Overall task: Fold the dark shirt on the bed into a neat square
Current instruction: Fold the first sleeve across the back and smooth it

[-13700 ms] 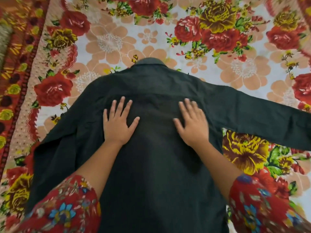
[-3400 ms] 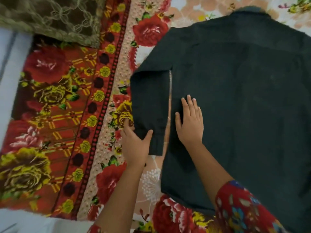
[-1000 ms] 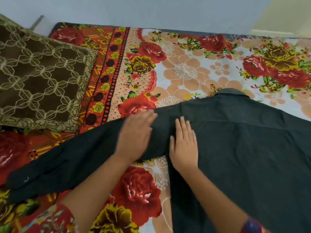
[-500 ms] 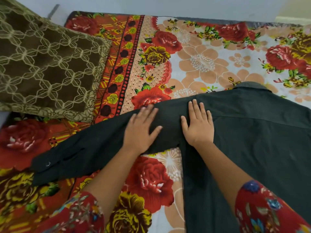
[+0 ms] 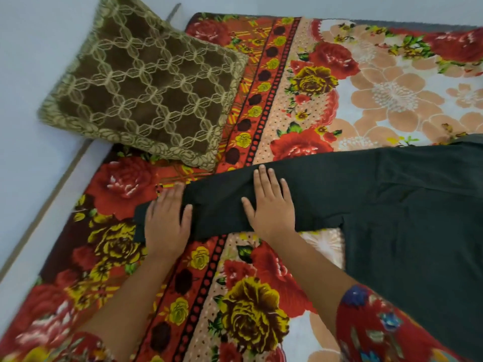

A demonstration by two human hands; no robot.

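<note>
A brown plush cushion [image 5: 146, 90] with a pale gold lattice pattern and a leafy gold edging lies at the upper left, its right corner overlapping a floral blanket [image 5: 261, 304]. The blanket is printed with big red and yellow roses, peach blossoms on white towards the right, and an orange border band [image 5: 264, 82] carrying dark ovals and small yellow roses. To the left is a pale blue-grey surface [image 5: 31, 74], crossed diagonally by a thin brown strip [image 5: 49, 205].
</note>
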